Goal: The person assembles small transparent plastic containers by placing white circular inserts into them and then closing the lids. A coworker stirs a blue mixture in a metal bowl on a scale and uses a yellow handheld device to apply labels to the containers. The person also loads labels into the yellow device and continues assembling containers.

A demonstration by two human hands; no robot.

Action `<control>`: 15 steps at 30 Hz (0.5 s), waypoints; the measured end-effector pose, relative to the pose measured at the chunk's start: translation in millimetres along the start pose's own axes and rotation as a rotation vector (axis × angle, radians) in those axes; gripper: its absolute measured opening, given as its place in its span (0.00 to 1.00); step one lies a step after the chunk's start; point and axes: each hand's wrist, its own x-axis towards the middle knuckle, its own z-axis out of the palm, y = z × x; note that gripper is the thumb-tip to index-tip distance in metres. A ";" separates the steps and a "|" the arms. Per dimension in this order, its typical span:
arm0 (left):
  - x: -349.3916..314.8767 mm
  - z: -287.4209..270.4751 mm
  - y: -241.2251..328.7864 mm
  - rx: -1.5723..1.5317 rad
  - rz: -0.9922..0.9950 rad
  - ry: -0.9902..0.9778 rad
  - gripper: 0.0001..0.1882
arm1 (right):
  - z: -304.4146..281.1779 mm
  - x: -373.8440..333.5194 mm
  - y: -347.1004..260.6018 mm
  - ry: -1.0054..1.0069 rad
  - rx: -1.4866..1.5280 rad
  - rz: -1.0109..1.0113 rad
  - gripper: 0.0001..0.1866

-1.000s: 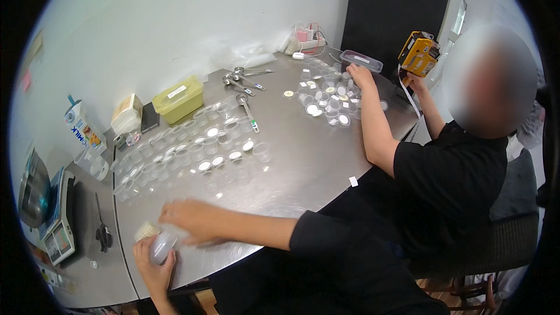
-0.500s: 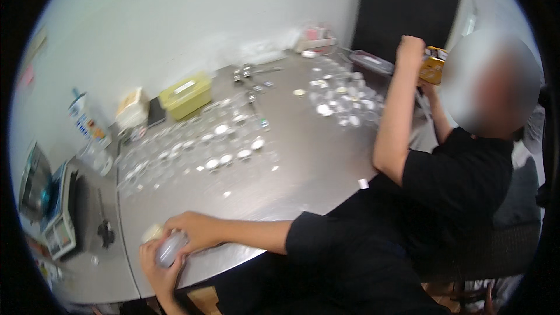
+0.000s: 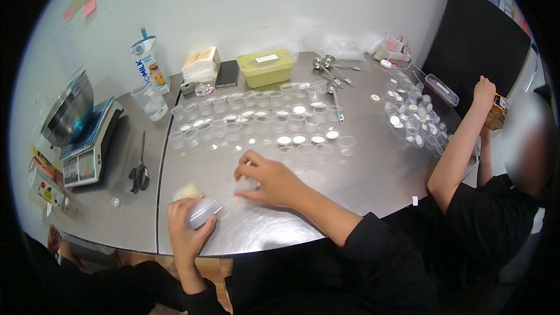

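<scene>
In the lower left of the frame, the left hand grips what looks like a clear cup stack. It leans, its long way going from lower left to upper right; I can't tell which end is open. Near the middle, the right hand pinches a small clear cup. Taking cups apart seems the step; putting one down needs gentleness.
</scene>
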 end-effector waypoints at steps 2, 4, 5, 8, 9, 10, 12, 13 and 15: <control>-1.3 -0.4 -1.2 0.007 -0.011 -0.012 0.24 | -4.4 2.1 4.4 0.085 -0.152 -0.057 0.11; -1.6 0.0 -1.5 0.008 -0.017 -0.016 0.25 | -5.1 2.0 7.5 0.134 -0.311 -0.098 0.10; -1.5 0.1 -1.3 0.007 -0.013 -0.010 0.24 | -5.2 1.2 9.1 0.162 -0.390 -0.119 0.10; -0.6 0.1 -0.5 0.001 0.000 0.004 0.24 | -7.5 -2.4 13.9 0.167 -0.425 -0.036 0.09; -0.2 -0.4 -0.3 -0.001 0.005 0.005 0.24 | -9.3 -3.7 15.5 0.169 -0.440 -0.011 0.09; 0.0 -1.1 -0.1 -0.004 0.000 0.002 0.24 | -11.7 -4.4 17.3 0.170 -0.437 0.013 0.09; 0.3 -2.0 0.1 -0.007 0.002 -0.013 0.24 | -17.7 -5.5 20.6 0.162 -0.428 0.076 0.08; 0.1 -2.2 0.0 -0.009 -0.002 -0.023 0.24 | -19.9 -6.3 21.5 0.153 -0.426 0.099 0.08; 0.3 -1.6 -0.6 -0.019 -0.013 -0.055 0.25 | -24.0 -7.6 22.6 0.138 -0.422 0.140 0.07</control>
